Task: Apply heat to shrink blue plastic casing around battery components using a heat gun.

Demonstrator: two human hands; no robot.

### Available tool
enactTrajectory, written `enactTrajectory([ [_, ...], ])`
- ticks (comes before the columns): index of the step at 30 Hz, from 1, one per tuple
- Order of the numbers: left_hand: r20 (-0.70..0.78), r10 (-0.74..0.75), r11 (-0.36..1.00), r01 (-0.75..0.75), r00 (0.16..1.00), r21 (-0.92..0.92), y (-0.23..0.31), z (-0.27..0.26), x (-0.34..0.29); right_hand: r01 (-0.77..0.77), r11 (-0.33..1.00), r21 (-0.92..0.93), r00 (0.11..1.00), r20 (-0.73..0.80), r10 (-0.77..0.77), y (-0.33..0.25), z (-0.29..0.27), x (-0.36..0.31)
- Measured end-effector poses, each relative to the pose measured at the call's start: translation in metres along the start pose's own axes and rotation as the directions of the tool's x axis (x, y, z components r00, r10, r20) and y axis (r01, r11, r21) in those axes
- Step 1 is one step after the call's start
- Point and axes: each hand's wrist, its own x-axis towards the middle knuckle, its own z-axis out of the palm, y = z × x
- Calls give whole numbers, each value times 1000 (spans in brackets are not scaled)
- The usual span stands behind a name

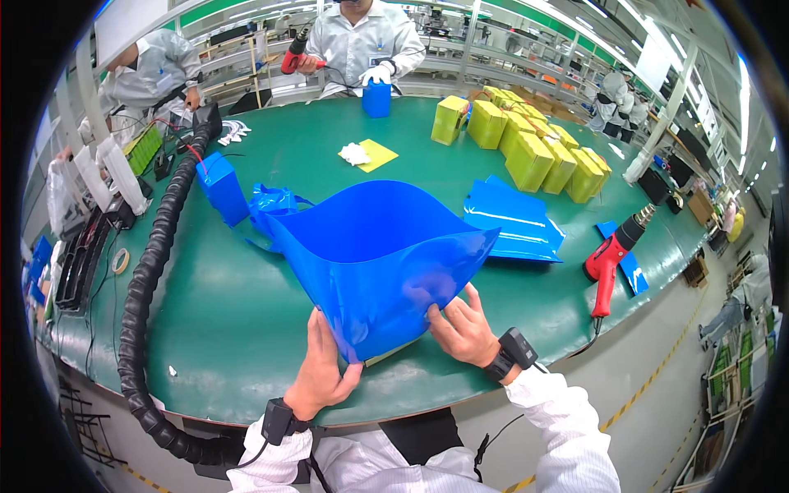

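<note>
A wide blue plastic film sleeve (386, 283) stands in front of me, its mouth gaping toward the far side of the table. My left hand (323, 370) grips its lower left edge between thumb and fingers. At its lower right side my right hand (466, 330) pinches the film. A pale yellowish edge shows under the bottom of the sleeve; what it belongs to is hidden. Flat blue sleeves (514, 222) lie to the right, and a crumpled piece of blue film (273, 205) lies behind on the left. Both my wrists carry black strapped devices.
On the green table (230, 329) are a red heat gun (606, 267) at right, several yellow blocks (528, 160) at far right and a blue-wrapped block (222, 189) at left. A black ribbed hose (148, 296) runs along the left. Across the table a person (362, 49) holds another heat gun.
</note>
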Motion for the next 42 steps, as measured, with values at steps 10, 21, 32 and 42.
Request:
enactTrajectory([
  [10,32,-28,998,26,999,58,12,-4,8,-10,1000,16,999,-31,10,-2,0,-3],
  [21,24,-3,1000,2,1000,25,1,7,-5,-6,999,33,999,-53,7,3,3,-3],
  [32,-140,62,998,-62,988,5,19,-1,1,-89,972,215,996,45,82,3,0,-13],
  [42,-315,-285,935,189,905,-301,69,19,56,-63,-362,930,926,189,326,59,57,-44],
])
